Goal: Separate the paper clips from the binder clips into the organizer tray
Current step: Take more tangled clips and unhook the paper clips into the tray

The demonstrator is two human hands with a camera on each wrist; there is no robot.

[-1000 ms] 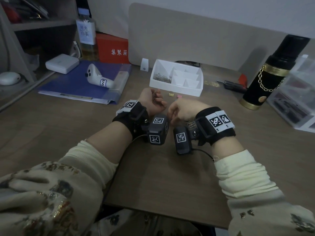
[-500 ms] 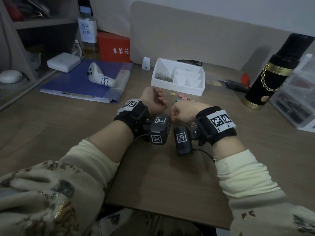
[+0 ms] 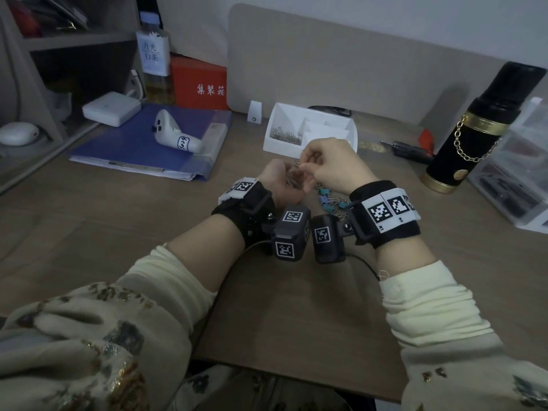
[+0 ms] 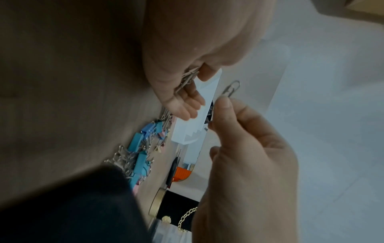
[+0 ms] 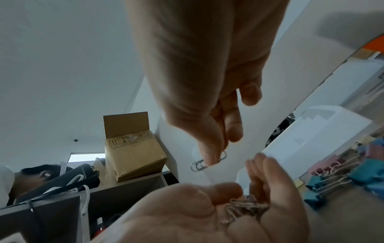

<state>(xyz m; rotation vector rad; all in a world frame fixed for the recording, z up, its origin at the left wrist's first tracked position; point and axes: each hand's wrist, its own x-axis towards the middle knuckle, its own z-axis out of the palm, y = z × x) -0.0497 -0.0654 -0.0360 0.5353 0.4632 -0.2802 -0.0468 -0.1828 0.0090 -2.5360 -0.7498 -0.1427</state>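
Observation:
My left hand [image 3: 296,180] lies palm up just above the desk, its fingers curled round a small bunch of paper clips [image 5: 243,207]. Directly above that palm, my right hand [image 3: 308,167] pinches a single silver paper clip [image 4: 231,89] between thumb and forefinger. A pile of blue and pink binder clips [image 3: 327,200] lies on the desk under my right wrist, mixed with loose paper clips. The white organizer tray [image 3: 341,121] stands just beyond my hands. Its left compartment holds several paper clips [image 3: 286,136].
A black flask with a gold chain [image 3: 471,129] stands at the right, with a screwdriver [image 3: 412,149] before it and a clear drawer box [image 3: 519,179] beside it. At the left, a white controller [image 3: 175,134] lies on a blue folder [image 3: 118,149].
Both hands have risen from the desk and moved toward the tray. The left palm has turned up with clips in it, and the right hand now holds one paper clip over it.

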